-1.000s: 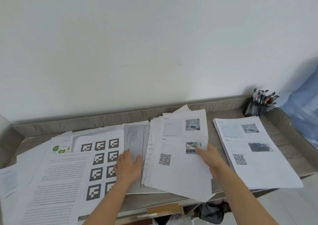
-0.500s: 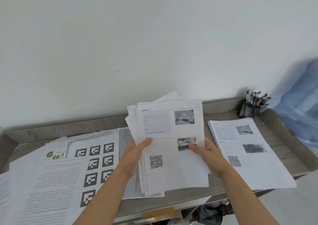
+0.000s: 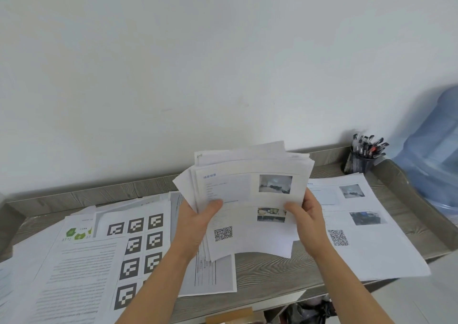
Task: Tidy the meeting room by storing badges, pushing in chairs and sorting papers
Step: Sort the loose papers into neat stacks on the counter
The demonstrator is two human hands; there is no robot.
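Paper stack [image 3: 238, 190], uneven-edged, QR-coded

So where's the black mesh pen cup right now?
Head view, far right: the black mesh pen cup stands at the back edge of the grey wooden table, beside the blue water jug.

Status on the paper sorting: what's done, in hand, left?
Done: one stack of QR-code sheets lies fairly squared at the right of the desk. In hand: left hand and right hand grip a ragged bundle of similar sheets above the desk. Left: the marker sheet, text page and other loose pages on the left lie overlapping, unsorted. Badges and chairs are not in view.
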